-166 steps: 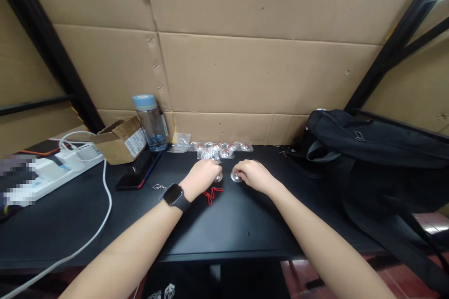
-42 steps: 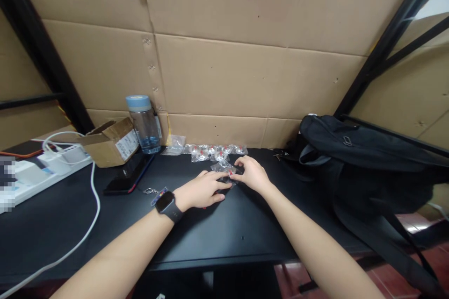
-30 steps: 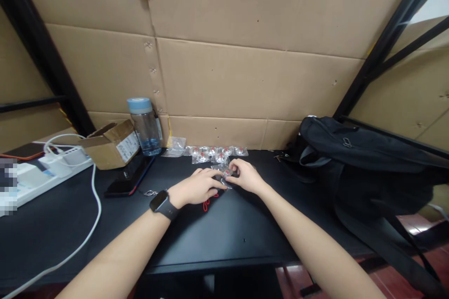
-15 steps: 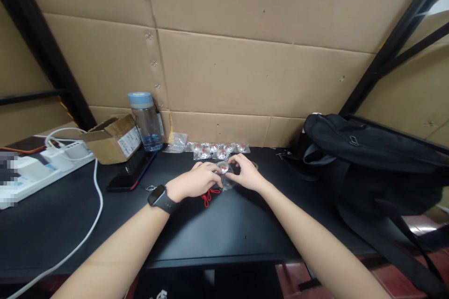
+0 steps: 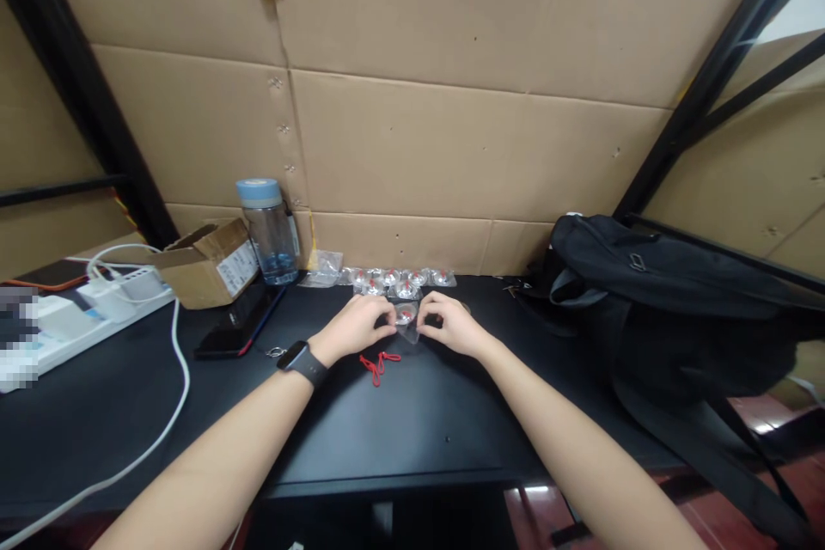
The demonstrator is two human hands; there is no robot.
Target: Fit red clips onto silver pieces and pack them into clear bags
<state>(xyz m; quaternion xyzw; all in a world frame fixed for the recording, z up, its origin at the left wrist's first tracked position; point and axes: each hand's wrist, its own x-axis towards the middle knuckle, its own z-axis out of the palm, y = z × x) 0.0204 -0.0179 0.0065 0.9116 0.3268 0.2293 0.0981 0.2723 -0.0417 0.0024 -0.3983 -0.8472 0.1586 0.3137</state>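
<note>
Between my hands is a small clear plastic bag (image 5: 406, 330) with a round silvery item and something red inside. My left hand (image 5: 361, 325) pinches the bag's left edge with thumb and fingers. At its opposite side, my right hand (image 5: 451, 323) has thumb and forefinger closed on the edge. Just behind lie several similar filled bags (image 5: 407, 289) in rows along the cardboard. Red cord loops (image 5: 375, 368) rest on the black table (image 5: 412, 430), nearer to me than the bag.
On the left stand a cardboard box (image 5: 210, 265), a blue-lidded bottle (image 5: 271, 232) and a white power strip (image 5: 83, 322) with cables. A dark phone (image 5: 238, 322) lies before the box. A black backpack (image 5: 663, 301) fills the right side.
My left hand has drawn back from over the bag to its left edge, uncovering more of the red cords. The bag now sits slightly lower, with its lower part in plain view.
</note>
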